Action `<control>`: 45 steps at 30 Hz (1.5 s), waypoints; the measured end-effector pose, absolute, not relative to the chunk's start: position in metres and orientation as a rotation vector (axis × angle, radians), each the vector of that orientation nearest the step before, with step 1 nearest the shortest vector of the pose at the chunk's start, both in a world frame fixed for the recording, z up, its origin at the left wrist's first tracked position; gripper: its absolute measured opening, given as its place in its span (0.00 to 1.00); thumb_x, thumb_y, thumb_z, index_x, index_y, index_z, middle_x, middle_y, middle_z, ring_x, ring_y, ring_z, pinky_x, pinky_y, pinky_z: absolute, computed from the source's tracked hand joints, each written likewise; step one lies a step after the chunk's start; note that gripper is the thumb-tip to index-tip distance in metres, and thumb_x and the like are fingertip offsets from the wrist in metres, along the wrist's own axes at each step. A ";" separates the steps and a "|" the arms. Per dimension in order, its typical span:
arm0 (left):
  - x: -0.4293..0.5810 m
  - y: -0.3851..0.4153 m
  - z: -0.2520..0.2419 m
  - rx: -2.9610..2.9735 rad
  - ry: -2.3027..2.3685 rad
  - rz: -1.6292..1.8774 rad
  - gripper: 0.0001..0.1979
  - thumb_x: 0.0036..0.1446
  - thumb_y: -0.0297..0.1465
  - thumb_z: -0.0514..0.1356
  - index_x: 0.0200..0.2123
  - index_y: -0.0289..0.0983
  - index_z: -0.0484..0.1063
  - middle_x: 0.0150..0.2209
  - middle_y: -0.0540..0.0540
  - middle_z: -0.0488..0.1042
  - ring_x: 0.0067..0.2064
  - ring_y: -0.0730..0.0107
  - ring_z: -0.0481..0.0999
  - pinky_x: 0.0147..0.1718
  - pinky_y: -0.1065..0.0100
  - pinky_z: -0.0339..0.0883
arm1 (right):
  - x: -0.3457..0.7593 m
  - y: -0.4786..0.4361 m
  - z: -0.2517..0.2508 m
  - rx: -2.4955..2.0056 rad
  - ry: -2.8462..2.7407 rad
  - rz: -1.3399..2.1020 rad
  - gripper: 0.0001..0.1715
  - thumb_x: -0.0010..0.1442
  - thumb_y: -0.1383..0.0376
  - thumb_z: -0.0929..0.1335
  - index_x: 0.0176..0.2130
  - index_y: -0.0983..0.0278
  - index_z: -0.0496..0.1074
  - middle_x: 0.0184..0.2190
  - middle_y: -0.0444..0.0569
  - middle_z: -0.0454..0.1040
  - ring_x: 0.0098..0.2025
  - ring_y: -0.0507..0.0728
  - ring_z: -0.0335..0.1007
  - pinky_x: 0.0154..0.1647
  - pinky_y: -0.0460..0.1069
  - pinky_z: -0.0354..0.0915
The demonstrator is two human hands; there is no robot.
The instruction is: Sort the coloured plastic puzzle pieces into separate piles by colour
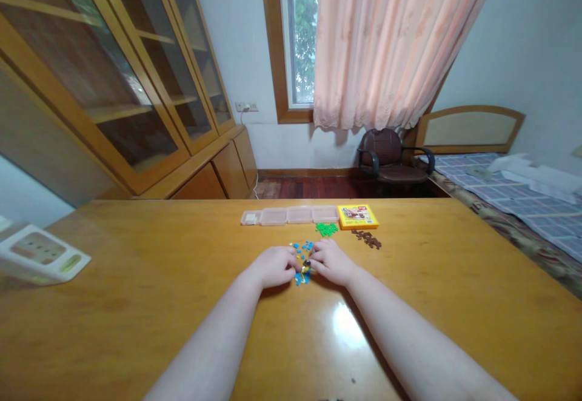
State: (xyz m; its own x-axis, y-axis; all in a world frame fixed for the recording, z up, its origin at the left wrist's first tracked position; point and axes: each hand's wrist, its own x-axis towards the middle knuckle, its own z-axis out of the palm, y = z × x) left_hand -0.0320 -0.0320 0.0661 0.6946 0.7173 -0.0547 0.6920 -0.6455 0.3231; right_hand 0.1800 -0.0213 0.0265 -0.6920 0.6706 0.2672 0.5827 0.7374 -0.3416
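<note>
A small building-brick model [303, 277] in blue, yellow and white, with a dark round part on top, is between my two hands at the middle of the table. My left hand [276, 266] closes in from its left side, fingers curled and pressed together at the model. From the right, my right hand [333, 261] has its thumb and forefinger at the dark part. The exact finger contact is too small to see clearly. Just beyond my fingertips lie loose blue bricks [309, 245], with a few yellowish ones among them.
Farther back are green bricks [326, 229], brown bricks [367, 239], a yellow box [358, 223] and a row of clear plastic trays [274, 216]. A white plastic holder [43, 254] stands at the table's left. Beyond the wooden table [182, 243] is an office chair [386, 154].
</note>
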 end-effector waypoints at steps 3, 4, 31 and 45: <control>-0.032 -0.032 0.066 2.584 1.143 0.089 0.17 0.49 0.27 0.53 0.36 0.47 0.79 0.33 0.50 0.74 0.33 0.69 0.71 0.32 0.71 0.60 | 0.180 -0.021 0.028 -1.042 -2.525 0.320 0.21 0.66 0.59 0.59 0.33 0.62 0.77 0.30 0.48 0.69 0.37 0.54 0.59 0.41 0.51 0.51; -0.032 -0.032 0.067 2.584 1.153 0.081 0.16 0.49 0.28 0.53 0.35 0.46 0.79 0.33 0.50 0.74 0.33 0.69 0.71 0.32 0.71 0.60 | 0.179 -0.022 0.029 -1.048 -2.524 0.326 0.19 0.66 0.58 0.59 0.37 0.61 0.77 0.31 0.48 0.68 0.38 0.55 0.59 0.41 0.51 0.51; -0.037 -0.029 0.065 2.518 1.157 0.083 0.18 0.50 0.28 0.53 0.40 0.47 0.78 0.37 0.50 0.76 0.36 0.68 0.72 0.36 0.71 0.63 | 0.180 -0.022 0.026 -1.046 -2.536 0.287 0.21 0.65 0.58 0.60 0.30 0.62 0.76 0.31 0.48 0.68 0.38 0.55 0.58 0.42 0.52 0.50; -0.033 -0.032 0.070 2.569 1.210 0.086 0.17 0.50 0.28 0.52 0.38 0.47 0.78 0.35 0.49 0.75 0.35 0.67 0.72 0.34 0.70 0.62 | 0.183 -0.017 0.018 -0.956 -2.512 0.293 0.25 0.65 0.59 0.60 0.23 0.64 0.74 0.27 0.47 0.70 0.34 0.54 0.60 0.40 0.51 0.51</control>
